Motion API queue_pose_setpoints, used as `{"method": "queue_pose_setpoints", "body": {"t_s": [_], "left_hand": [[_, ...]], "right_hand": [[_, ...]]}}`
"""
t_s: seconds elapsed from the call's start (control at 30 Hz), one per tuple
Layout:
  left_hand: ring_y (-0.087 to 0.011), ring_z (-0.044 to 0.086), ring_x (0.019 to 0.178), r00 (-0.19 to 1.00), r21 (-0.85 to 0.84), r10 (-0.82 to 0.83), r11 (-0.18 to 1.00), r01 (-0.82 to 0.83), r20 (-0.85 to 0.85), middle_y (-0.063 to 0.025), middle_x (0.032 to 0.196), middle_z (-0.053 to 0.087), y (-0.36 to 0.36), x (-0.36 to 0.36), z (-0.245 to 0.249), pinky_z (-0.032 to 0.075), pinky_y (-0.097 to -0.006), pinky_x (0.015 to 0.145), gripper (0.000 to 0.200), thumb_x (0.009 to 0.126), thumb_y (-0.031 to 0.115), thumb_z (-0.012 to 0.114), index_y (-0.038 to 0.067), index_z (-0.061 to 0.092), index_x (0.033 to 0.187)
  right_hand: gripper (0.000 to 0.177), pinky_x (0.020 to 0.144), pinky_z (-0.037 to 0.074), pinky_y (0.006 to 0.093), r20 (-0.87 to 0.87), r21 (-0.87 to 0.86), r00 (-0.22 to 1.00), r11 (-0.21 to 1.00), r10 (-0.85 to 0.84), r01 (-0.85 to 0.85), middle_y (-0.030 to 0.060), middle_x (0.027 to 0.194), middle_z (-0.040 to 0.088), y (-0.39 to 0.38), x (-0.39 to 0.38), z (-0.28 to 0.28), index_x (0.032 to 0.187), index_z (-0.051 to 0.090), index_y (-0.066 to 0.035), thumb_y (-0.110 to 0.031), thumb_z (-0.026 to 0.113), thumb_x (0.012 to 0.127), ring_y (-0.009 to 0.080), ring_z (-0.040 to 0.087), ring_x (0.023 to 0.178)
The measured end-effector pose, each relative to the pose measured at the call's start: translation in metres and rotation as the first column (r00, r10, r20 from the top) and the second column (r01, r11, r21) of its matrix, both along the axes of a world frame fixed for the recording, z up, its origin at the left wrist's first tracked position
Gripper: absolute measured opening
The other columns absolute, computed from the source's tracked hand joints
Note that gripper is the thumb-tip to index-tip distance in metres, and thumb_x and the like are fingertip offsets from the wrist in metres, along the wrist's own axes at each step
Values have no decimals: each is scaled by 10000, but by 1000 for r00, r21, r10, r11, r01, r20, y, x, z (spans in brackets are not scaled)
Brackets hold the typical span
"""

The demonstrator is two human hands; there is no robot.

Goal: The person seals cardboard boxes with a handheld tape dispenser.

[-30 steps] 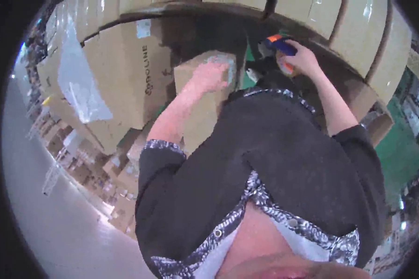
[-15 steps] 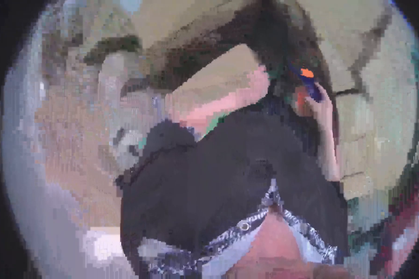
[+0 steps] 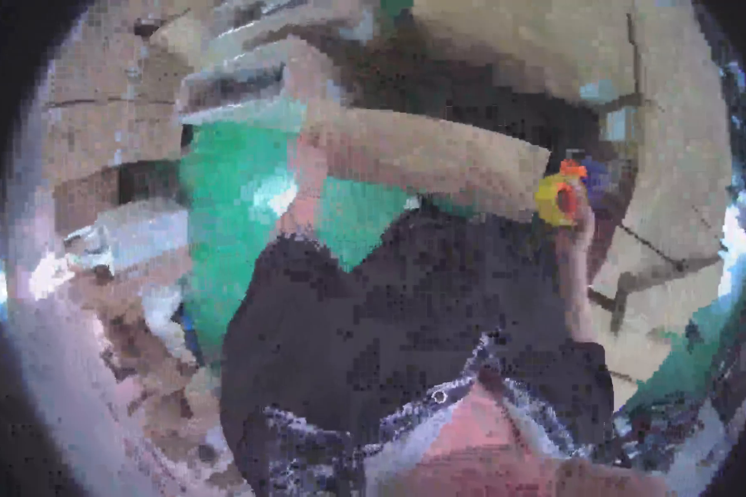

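A tan cardboard box [image 3: 439, 153] lies across in front of my dark shirt. My right hand [image 3: 582, 217] is at its right end, wrapped round a tape dispenser [image 3: 593, 178] with blue and orange parts and a yellow roll. On the other side, my left forearm reaches up to the box's left end. My left hand [image 3: 308, 137] seems to touch the cardboard there, but blur hides its fingers. Below the box, a green surface [image 3: 232, 199] shows on both sides of that forearm.
Behind the green surface stands a grey boxy object [image 3: 232, 87]. A pale, blurred item [image 3: 145, 236] is to the left. Large tan panels with dark seams [image 3: 671, 190] fill the right side. The picture is blocky and smeared.
The view has shifted, bringing more of the green surface into sight. The box now lies more level and farther right. The yellow roll on the dispenser has come into view.
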State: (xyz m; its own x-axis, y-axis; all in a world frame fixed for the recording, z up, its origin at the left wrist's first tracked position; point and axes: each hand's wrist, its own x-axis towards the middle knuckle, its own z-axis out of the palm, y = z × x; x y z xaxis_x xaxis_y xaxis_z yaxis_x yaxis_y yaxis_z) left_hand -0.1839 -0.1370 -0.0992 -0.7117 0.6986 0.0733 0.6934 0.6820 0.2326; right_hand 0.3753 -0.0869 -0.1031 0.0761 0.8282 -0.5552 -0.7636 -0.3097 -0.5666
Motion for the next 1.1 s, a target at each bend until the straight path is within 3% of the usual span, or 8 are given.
{"method": "queue_pose_setpoints", "body": {"t_s": [0.13,0.2,0.3,0.4,0.57,0.7,1.0,1.1], "left_hand": [[-451,591,1054,872,-143,206,977,-158,443,-237,1130,672,12,-58,-11,440,-513,854,791,898,698,338,6,668,1091],[-430,629,1047,897,-217,191,970,-110,399,-238,1121,676,21,-83,-28,490,-536,853,785,940,685,353,-11,640,1163],[-424,624,1060,892,-162,150,983,-87,427,-238,1139,668,20,-64,1,476,-515,880,738,984,625,297,-23,620,1126],[-439,594,1094,837,-194,125,981,-23,532,-252,1173,647,18,-71,10,455,-509,901,712,962,625,383,-34,595,1128],[-321,550,1195,490,-182,193,981,-70,850,-158,1363,542,18,-84,15,470,-448,976,823,869,656,542,22,480,1389],[-307,529,1222,369,-190,212,977,-96,905,-133,1399,523,16,-86,12,456,-460,1000,876,864,693,558,48,441,1446],[-320,582,1178,425,-152,204,977,-152,882,-165,1350,570,2,-38,10,504,-457,936,799,873,640,578,40,494,1392],[-290,563,1207,378,-184,242,966,-183,894,-140,1369,563,8,2,11,478,-427,969,773,886,610,589,43,488,1402]], "right_hand": [[746,1014,476,377,165,329,986,944,-25,-31,144,1414,561,14,-60,11,1414,502,-16,-205,646,706,241,608,1183],[530,912,535,400,214,281,963,954,-165,102,163,1197,670,17,-80,9,1260,599,-9,-226,642,778,278,667,1045],[484,856,543,330,308,168,899,948,-311,271,115,1093,704,8,-97,33,1249,612,-20,-165,626,787,225,672,957],[536,942,529,359,473,-80,847,946,-242,314,86,1189,652,7,-109,54,1349,543,-102,-281,606,848,228,629,1066],[499,1082,429,385,519,-277,838,895,-167,350,55,1329,565,9,-113,61,1368,500,-153,-382,567,930,230,537,1227],[446,1068,430,365,530,-282,832,892,-163,354,49,1297,581,10,-115,68,1317,531,-152,-358,571,923,217,544,1207],[700,1016,487,377,609,-213,788,939,-88,270,110,1332,569,33,-72,55,1453,433,-114,-374,643,838,249,572,1207],[741,952,507,338,618,-79,777,974,-120,213,88,1221,620,50,-36,44,1397,473,-94,-409,713,772,217,613,1117]]}}
